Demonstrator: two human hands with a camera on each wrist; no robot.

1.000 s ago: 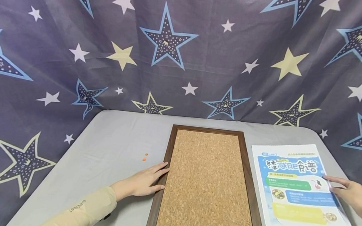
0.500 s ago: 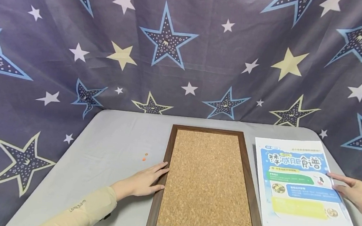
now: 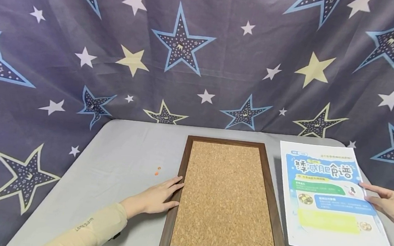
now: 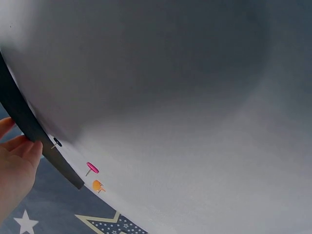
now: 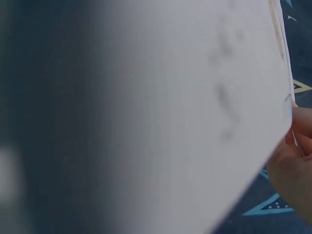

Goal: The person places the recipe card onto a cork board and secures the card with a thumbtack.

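Note:
A cork board (image 3: 228, 199) in a dark brown wooden frame lies on the grey-covered table. My left hand (image 3: 153, 196) rests at the frame's left side, its extended fingers touching the edge; the left wrist view also shows these fingers (image 4: 19, 146) against the dark frame edge (image 4: 34, 129). To the right of the board, my right hand (image 3: 390, 204) pinches the right edge of a printed poster (image 3: 326, 235) with blue, green and yellow panels. The poster overlaps the table's right side and casts a shadow beneath. In the right wrist view the sheet (image 5: 185, 97) fills most of the picture.
Small pushpins lie left of the board: an orange one (image 4: 98, 185), a pink one (image 4: 92, 167) and a black one (image 4: 57, 142). Behind the table (image 3: 132, 144) hangs a dark curtain (image 3: 225, 65) with a star pattern.
My right hand has shifted the poster up and slightly right in the head view, away from the board. My left hand and the cork board have stayed in place.

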